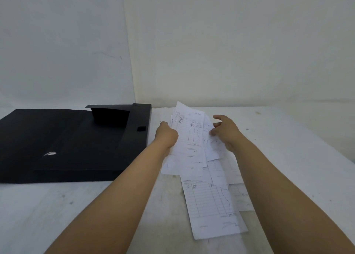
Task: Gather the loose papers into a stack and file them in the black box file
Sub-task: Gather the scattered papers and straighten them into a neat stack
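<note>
A bundle of white printed papers (pixel 189 136) is lifted off the table, tilted up toward me. My left hand (pixel 166 135) grips its left edge. My right hand (pixel 225 133) touches the bundle's right edge, thumb and fingers spread. More loose papers (pixel 211 205) lie flat on the table below the bundle, overlapping one another. The black box file (pixel 73 144) lies open to the left, its lid spread flat and its right wall close to my left hand.
The white table (pixel 297 167) runs to a pale wall at the back. Its right edge slants down past my right forearm. A small silver clasp (pixel 50 153) shines on the box file's lid.
</note>
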